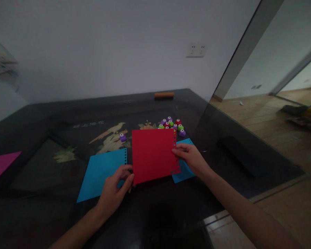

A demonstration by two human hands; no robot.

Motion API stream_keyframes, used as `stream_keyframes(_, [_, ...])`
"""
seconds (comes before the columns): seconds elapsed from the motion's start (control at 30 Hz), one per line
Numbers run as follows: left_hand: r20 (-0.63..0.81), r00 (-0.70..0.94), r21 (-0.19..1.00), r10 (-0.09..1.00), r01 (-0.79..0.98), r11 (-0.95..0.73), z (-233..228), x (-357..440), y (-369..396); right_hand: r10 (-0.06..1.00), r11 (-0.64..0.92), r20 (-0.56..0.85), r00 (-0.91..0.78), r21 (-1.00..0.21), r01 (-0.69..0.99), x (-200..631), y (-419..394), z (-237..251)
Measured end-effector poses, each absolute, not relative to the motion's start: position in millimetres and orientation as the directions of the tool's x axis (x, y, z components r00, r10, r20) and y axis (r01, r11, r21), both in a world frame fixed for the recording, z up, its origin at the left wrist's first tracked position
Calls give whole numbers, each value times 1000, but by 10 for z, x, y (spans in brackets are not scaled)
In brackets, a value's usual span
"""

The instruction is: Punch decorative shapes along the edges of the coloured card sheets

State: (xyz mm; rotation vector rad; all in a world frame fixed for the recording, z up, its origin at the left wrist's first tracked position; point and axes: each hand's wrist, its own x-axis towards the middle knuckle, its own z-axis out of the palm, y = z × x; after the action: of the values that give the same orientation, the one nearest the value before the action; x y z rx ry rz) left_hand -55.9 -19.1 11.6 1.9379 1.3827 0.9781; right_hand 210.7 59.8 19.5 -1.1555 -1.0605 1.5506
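Note:
A red sheet of paper (152,154) with a row of punched holes down its right edge is held up over a dark glass table. My left hand (117,188) pinches its lower left corner. My right hand (190,157) grips its right edge, near the holes. Under it lie two blue sheets: a large one (103,173) at the left with punched holes on its right edge, and another (184,173) partly hidden under my right hand. Behind the red sheet sits a cluster of small craft punches (172,123) in purple, green and red; a single purple punch (122,137) stands apart.
The dark table (54,114) has a bird and flower picture under its glass. A magenta sheet (1,164) lies at the far left edge. An orange bar (164,94) rests at the table's back edge. Wooden floor and a doorway lie to the right.

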Motion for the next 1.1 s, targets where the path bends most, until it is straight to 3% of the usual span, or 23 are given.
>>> stream_keyframes(0.07, [387,350,632,853,573,-521,109,-562,-187,972,-221,-199,-126,-955,-196,2160,606,222])
stream_keyframes(0.13, [496,533,412,686,551,-726,147,-532,-191,978,-207,-193,-78,-951,-229,2238,620,257])
stream_keyframes(0.23, [529,693,202,491,459,-865,244,-394,-202,982,-179,-190,16,-945,-273,2403,650,325])
stream_keyframes(0.3, [492,702,223,514,469,-854,281,-239,-200,979,-166,-193,71,-945,-280,2540,666,366])
stream_keyframes(0.4, [395,623,361,676,572,-737,247,29,-170,968,-185,-217,127,-955,-230,2764,674,384])
stream_keyframes(0.5, [346,608,452,715,560,-694,145,225,-124,961,-210,-230,153,-968,-136,2965,655,330])
stream_keyframes(0.73, [390,592,411,705,573,-709,1,263,-91,932,-314,-326,157,-944,-100,3116,572,139])
stream_keyframes(1.1, [268,639,358,721,629,-690,-39,265,-85,942,-300,-289,172,-953,44,3085,579,77])
